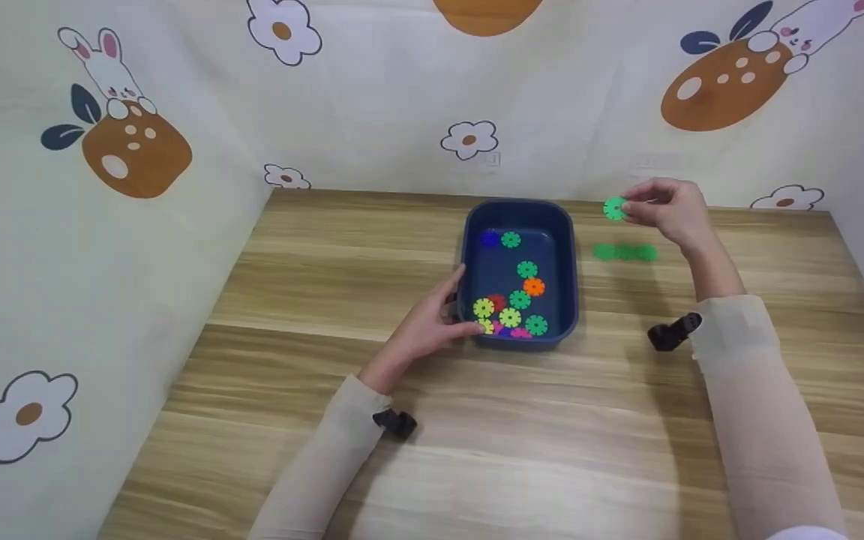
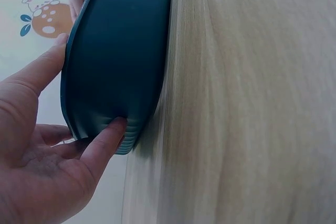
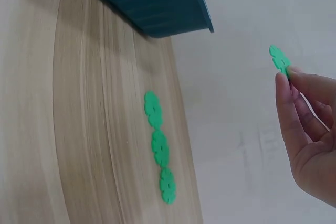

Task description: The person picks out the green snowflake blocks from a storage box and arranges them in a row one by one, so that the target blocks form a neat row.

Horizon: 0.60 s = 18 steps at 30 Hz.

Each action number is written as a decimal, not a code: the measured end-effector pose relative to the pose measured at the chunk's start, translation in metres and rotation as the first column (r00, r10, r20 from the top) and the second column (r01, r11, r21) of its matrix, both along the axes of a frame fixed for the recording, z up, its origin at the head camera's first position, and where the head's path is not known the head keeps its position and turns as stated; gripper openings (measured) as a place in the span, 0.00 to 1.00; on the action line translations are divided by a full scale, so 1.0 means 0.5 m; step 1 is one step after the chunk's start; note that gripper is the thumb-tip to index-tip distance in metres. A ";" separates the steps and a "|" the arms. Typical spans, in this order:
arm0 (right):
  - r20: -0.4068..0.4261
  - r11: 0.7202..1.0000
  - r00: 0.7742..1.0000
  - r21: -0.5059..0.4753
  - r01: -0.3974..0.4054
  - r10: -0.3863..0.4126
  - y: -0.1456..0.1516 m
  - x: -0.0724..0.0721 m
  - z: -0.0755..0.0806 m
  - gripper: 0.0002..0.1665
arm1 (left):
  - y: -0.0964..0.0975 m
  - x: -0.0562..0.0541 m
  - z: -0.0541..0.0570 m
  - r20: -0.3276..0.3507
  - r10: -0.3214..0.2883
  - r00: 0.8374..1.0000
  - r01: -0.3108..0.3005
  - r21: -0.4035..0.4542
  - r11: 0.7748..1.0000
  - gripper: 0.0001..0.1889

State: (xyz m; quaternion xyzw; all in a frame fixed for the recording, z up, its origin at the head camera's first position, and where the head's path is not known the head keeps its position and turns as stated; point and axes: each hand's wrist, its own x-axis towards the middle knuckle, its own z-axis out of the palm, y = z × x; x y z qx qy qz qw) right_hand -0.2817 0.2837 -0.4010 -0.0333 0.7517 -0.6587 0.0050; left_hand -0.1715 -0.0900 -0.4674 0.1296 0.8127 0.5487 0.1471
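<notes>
My right hand [image 1: 676, 214] pinches a green notched plastic disc [image 1: 613, 208] by its edge, between thumb and fingertips, raised above the table's back edge. Below it, three green discs [image 3: 160, 148] lie in a line on the wood, end to end. My left hand [image 1: 432, 319] grips the near left corner of a dark blue plastic tub [image 1: 574, 292], its thumb at the front rim. Fingers press the tub's outer wall in the left wrist view. Inside the tub are several loose notched discs, among them an orange disc [image 1: 534, 286], a yellow disc [image 1: 509, 318] and a blue disc [image 1: 490, 238].
The wood-grain table [image 1: 267, 285] meets a printed cloth wall [image 1: 372, 97] along its back edge, with more cloth at the left and right. Black wrist cameras [image 1: 674, 332] sit on both sleeves.
</notes>
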 end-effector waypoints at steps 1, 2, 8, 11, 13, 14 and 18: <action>0.001 1.000 1.000 -0.011 0.005 -0.005 0.004 0.000 -0.001 0.06 | 0.000 0.000 0.000 0.002 0.003 1.000 -0.003 -0.004 1.000 0.53; 0.004 1.000 1.000 -0.025 0.012 -0.012 0.009 0.001 -0.003 0.06 | -0.001 0.001 0.000 0.004 0.004 1.000 -0.004 -0.007 1.000 0.53; 0.021 0.998 0.999 -0.038 0.049 -0.048 0.040 0.005 -0.015 0.08 | 0.000 0.002 0.001 0.010 0.007 1.000 -0.007 -0.011 1.000 0.53; 0.022 0.998 0.998 -0.032 0.060 -0.059 0.052 0.007 -0.020 0.08 | 0.000 0.001 0.001 0.015 0.012 1.000 -0.012 -0.007 1.000 0.53; 0.023 0.997 0.998 -0.031 0.065 -0.065 0.059 0.009 -0.024 0.08 | 0.000 0.000 -0.001 0.020 0.014 1.000 -0.014 -0.007 1.000 0.52; 0.026 0.997 0.997 -0.033 0.069 -0.068 0.063 0.011 -0.025 0.08 | 0.000 0.000 -0.001 0.022 0.014 1.000 -0.014 -0.009 1.000 0.52; 0.050 0.995 0.995 -0.053 0.087 -0.084 0.077 0.015 -0.031 0.08 | 0.000 -0.001 -0.001 0.020 0.015 1.000 -0.015 -0.023 1.000 0.53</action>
